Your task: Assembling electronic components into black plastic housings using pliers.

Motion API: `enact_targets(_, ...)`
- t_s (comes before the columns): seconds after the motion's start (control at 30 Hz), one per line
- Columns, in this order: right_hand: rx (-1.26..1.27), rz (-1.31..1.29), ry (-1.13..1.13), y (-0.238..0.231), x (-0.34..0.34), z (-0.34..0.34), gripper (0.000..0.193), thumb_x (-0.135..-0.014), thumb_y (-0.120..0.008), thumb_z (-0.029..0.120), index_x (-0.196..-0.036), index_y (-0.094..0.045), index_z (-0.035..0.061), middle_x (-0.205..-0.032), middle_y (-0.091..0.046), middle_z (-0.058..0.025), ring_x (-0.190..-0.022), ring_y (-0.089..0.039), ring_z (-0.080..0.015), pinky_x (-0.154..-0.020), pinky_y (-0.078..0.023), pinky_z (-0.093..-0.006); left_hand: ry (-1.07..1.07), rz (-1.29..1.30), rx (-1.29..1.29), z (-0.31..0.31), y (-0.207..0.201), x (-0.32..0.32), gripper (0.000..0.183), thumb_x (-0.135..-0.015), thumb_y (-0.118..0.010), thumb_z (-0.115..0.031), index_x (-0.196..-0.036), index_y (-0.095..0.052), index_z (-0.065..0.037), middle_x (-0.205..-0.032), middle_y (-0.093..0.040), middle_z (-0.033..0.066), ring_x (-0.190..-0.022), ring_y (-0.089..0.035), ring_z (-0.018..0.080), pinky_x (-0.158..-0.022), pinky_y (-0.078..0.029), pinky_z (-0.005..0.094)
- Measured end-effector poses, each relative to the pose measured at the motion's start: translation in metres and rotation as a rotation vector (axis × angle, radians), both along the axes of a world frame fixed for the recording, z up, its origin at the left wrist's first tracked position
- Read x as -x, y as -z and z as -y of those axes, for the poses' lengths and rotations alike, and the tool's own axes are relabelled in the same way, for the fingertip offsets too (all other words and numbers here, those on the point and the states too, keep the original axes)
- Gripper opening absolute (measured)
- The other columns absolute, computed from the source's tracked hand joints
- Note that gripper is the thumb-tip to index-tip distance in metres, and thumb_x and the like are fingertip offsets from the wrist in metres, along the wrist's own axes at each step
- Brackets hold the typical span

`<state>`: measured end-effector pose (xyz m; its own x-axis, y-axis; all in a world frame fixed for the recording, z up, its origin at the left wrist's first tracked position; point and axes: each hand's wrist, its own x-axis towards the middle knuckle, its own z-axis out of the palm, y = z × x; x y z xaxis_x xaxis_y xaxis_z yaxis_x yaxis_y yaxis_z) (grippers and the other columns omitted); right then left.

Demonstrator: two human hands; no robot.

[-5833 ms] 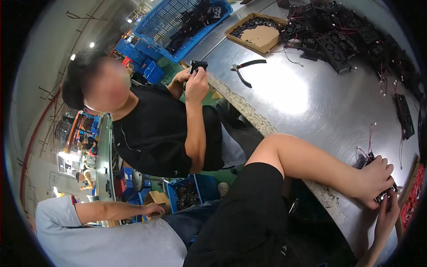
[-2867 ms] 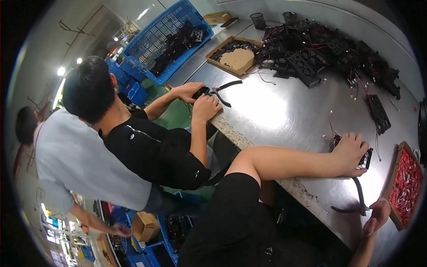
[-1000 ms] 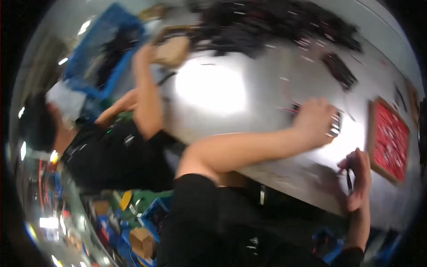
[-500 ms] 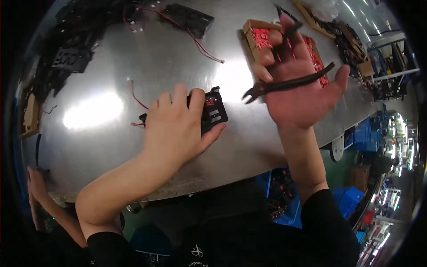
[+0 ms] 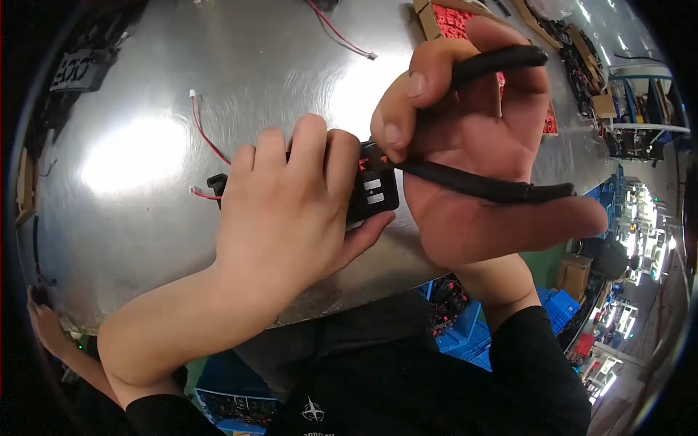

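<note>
Left hand has its fingers curled tight over a black plastic unit on the bench, 2 wire leads poking out its left side. Right hand grips black-handled pliers, fingers bent around 1 handle, handles spread, tips right by the unit; can't tell if they're touching.

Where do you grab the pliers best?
Probably by the black handles, coming from the right: they spread apart there, where the right hand is, while the tip points left toward the black box.
</note>
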<state>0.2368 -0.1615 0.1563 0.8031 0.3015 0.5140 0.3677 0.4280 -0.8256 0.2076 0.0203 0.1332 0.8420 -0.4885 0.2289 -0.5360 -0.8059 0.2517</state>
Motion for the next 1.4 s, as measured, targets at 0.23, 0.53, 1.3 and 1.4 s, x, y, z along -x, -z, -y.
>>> enact_targets(0.23,0.168,0.079,0.132,-0.004,0.003,0.001,0.138,-0.061,-0.04,0.11,-0.156,-0.037,0.0101,-0.115,-0.056,-0.012,-0.088,-0.061,-0.0217,-0.076,-0.049,-0.0347,0.008,0.015,0.028,0.0,0.002,0.0,0.067,-0.077,-0.083,-0.052,-0.12,-0.057,-0.007,-0.11,-0.049,0.015,-0.091,-0.055,0.0348,-0.075,-0.048,0.0459)
enact_targets(0.53,0.199,0.069,0.085,-0.007,0.002,-0.003,0.135,-0.062,-0.038,0.111,-0.154,-0.041,0.011,-0.114,-0.056,-0.0106,-0.087,-0.059,-0.0211,-0.077,-0.049,-0.0355,0.002,0.039,0.031,0.001,0.003,0.002,0.077,-0.076,-0.082,-0.054,-0.13,-0.057,-0.006,-0.112,-0.049,0.0149,-0.094,-0.055,0.0346,-0.075,-0.048,0.0464)
enact_targets(1.3,0.255,-0.146,0.108,-0.02,0.005,-0.036,0.091,-0.089,-0.058,0.085,-0.126,-0.056,0.0015,-0.093,-0.057,-0.0021,-0.071,-0.043,-0.0062,-0.063,-0.036,-0.0231,-0.016,0.191,-0.008,-0.005,0.007,0.004,0.064,-0.075,-0.083,-0.062,-0.106,-0.059,-0.012,-0.101,-0.053,0.0054,-0.092,-0.055,0.0251,-0.076,-0.042,0.0409)
enact_targets(1.4,0.266,-0.198,0.126,-0.015,0.007,-0.036,0.105,-0.082,-0.051,0.098,-0.123,-0.057,0.0012,-0.086,-0.051,0.0005,-0.07,-0.043,-0.0072,-0.064,-0.036,-0.0235,-0.021,0.192,0.006,-0.005,0.01,0.003,0.069,-0.072,-0.082,-0.066,-0.106,-0.059,-0.011,-0.101,-0.053,0.0053,-0.092,-0.054,0.0248,-0.078,-0.041,0.0415)
